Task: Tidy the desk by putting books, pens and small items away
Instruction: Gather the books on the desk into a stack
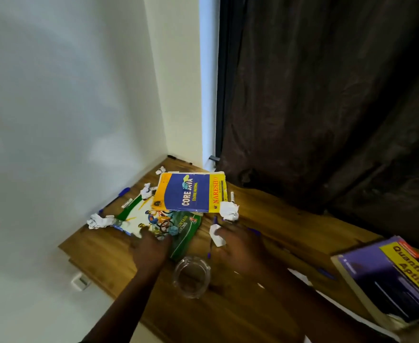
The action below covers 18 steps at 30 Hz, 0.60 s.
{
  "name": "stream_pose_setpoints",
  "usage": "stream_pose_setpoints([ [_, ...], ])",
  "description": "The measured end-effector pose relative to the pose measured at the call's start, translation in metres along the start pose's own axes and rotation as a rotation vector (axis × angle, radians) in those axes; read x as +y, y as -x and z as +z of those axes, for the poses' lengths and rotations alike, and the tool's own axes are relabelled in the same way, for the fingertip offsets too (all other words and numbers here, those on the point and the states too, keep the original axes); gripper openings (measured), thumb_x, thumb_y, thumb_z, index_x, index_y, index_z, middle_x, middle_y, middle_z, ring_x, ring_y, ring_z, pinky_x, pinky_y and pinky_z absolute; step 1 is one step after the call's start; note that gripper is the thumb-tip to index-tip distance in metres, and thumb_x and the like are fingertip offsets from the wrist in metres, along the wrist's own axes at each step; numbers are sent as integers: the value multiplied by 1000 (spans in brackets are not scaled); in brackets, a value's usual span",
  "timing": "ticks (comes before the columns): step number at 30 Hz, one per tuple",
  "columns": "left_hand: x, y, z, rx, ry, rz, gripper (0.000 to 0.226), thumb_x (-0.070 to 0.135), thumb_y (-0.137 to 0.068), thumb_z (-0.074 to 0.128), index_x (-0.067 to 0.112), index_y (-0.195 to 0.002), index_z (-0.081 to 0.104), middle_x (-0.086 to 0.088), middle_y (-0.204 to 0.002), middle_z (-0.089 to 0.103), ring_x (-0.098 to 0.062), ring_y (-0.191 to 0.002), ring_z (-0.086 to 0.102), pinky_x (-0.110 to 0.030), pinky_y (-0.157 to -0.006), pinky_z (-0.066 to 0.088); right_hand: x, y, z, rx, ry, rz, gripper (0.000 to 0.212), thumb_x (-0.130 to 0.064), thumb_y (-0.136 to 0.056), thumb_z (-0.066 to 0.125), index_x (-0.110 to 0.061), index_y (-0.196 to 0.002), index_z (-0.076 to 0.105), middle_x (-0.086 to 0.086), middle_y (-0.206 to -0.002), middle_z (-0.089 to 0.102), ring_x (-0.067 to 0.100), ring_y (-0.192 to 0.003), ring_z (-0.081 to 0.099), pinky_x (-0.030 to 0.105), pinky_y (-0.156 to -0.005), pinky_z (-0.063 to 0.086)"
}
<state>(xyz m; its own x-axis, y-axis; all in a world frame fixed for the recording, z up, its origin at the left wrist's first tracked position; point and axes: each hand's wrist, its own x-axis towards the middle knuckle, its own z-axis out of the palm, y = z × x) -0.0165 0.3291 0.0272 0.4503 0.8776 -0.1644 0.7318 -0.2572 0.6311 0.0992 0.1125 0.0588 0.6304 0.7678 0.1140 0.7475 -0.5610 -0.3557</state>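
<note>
Head view looks down on a wooden desk (228,315) set in a corner, and the glass jar (191,277) standing near its front edge is the handiest landmark. Just behind and to the left of the jar, the left hand (151,248) lies flat with fingers spread on a green cycling book (178,231), pressing it but not gripping it. Just behind and to the right of the jar, the right hand (238,251) reaches out over the wood; a crumpled bit of paper (217,233) sits at its fingertips, and motion blur keeps me from telling whether it pinches the paper or only touches it. Farther back from the jar, a blue and yellow Java book (191,194) overlaps the far end of the green one, with another paper ball (229,211) at its right corner and more scraps off to the left by the wall. A purple aptitude book (401,276) hangs over the desk's edge well to the right of the jar. A blue pen (209,248) lies between the jar and the right hand.

It looks like a gathering step. To do it well, I would say steady the green book with the flat hand, close the other hand fully on the scrap, and keep both wrists wide of the jar, which would tip easily.
</note>
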Motion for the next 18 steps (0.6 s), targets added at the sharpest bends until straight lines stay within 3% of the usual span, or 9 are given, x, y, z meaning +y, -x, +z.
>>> stream_pose_setpoints([
  [2, -2, -15, -9, -37, 209, -229, 92, 59, -73, 68, 2, -140, 42, -26, -144, 44, -44, -131, 42, -50, -107, 39, -11, -31, 19, -38, -52, -76, 31, -37, -83, 66, -21, -109, 68, 2, -109, 67, 20, -103, 60, 34, -84, 50],
  [4, -6, -30, -6, -98, 541, -381, 97, 58, -62, 73, 9, -141, 44, -20, -144, 45, -40, -127, 49, -50, -105, 46, -25, -55, 36, -110, -54, -106, 41, -41, -88, 57, -23, -123, 65, 2, -123, 64, 20, -114, 57, 35, -93, 49],
  [6, -22, -55, 11, -114, 765, -446, 95, 55, -51, 77, 16, -133, 51, -16, -135, 58, -37, -111, 63, -50, -90, 57, -37, -69, 45, -200, -48, -97, 45, -40, -91, 58, -25, -133, 60, 0, -134, 59, 20, -126, 51, 39, -99, 48],
  [8, -9, -54, 0, -155, 917, -550, 86, 47, -55, 81, 17, -130, 51, -15, -127, 63, -34, -96, 69, -43, -69, 62, -44, -80, 59, -258, -46, -99, 45, -36, -93, 62, -24, -136, 58, 0, -140, 55, 21, -132, 48, 40, -103, 46],
  [11, 9, -51, -12, -177, 1007, -574, 60, 15, -86, 69, 6, -140, 45, -20, -122, 58, -25, -76, 59, -27, -47, 49, -49, -91, 77, -326, -42, -108, 48, -36, -92, 65, -23, -137, 58, 2, -141, 53, 22, -134, 47, 39, -107, 43],
  [14, 6, -59, -9, -173, 1011, -607, 45, 7, -90, 59, 0, -134, 49, -19, -94, 63, -25, -60, 54, -18, -34, 40, -53, -96, 88, -313, -35, -102, 41, -38, -91, 65, -25, -130, 60, -1, -133, 56, 20, -124, 51, 36, -101, 47],
  [16, 2, -59, -11, -189, 1031, -644, 31, 6, -91, 56, 1, -122, 55, -14, -70, 62, -24, -52, 58, -20, -36, 42, -55, -98, 88, -294, -50, -105, 38, -38, -93, 64, -26, -128, 60, -2, -131, 56, 19, -123, 50, 35, -99, 45],
  [18, -2, -59, -15, -194, 1031, -656, 23, 6, -91, 61, 3, -114, 56, -14, -78, 63, -23, -60, 61, -28, -49, 48, -54, -101, 89, -291, -77, -104, 37, -38, -94, 62, -25, -129, 60, -2, -133, 55, 18, -125, 47, 33, -99, 40],
])
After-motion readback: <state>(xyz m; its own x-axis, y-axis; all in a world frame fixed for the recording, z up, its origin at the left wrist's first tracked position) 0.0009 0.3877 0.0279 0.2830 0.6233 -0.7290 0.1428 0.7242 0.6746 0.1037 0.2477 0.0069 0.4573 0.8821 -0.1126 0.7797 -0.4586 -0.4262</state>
